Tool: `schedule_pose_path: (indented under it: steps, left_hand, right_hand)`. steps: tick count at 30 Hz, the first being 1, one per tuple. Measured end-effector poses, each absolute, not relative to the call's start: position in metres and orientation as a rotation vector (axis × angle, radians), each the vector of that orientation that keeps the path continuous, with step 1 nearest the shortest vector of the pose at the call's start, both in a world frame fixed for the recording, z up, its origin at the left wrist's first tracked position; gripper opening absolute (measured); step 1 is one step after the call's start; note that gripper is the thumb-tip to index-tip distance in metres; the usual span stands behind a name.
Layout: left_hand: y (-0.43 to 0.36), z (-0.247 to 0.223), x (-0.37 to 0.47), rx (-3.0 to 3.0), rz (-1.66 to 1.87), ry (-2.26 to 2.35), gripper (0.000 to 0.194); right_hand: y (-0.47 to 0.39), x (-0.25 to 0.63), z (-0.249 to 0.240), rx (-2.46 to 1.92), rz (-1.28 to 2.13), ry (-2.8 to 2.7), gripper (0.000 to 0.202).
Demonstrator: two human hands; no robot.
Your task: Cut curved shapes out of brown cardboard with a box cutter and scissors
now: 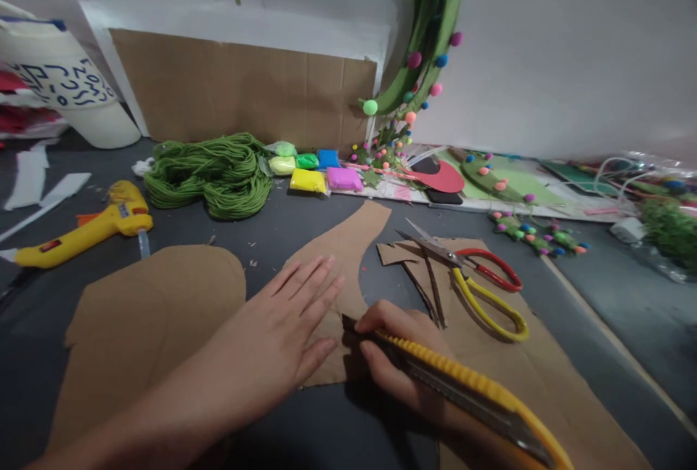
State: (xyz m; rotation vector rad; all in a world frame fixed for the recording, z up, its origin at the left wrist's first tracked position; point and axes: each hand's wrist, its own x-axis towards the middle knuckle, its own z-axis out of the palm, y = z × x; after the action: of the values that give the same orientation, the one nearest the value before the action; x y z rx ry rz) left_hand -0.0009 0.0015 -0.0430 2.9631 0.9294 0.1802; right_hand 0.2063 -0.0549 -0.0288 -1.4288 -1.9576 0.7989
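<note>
My left hand [294,317] lies flat with fingers stretched out on a curved piece of brown cardboard [356,234], whose narrow end points away from me. In my right hand [400,343] is a yellow utility knife [462,379], gripped between thumb and fingers. Its dark blade tip meets the cardboard just right of my left hand. To the right, open scissors [454,259] with one red and one yellow handle rest on a larger cardboard sheet [523,354]. Another cardboard piece with a rounded top [163,288] lies partly under my left forearm.
A yellow glue gun [92,227] sits at the left, near a white container [76,85]. Behind are green cord [212,172], small colored packets [343,179] and an upright cardboard panel [245,92]. A green pom-pom decoration [430,41] leans on the wall.
</note>
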Motion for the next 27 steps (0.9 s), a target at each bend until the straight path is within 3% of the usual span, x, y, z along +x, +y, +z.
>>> schedule_pose_path:
  steps: [27]
  left_hand:
    - [0.0026,-0.0415,0.0018,2.93,0.093,0.937,0.064]
  right_hand:
    - [-0.0544,0.2121,-0.0283,-1.347,0.749,-1.994,0.01]
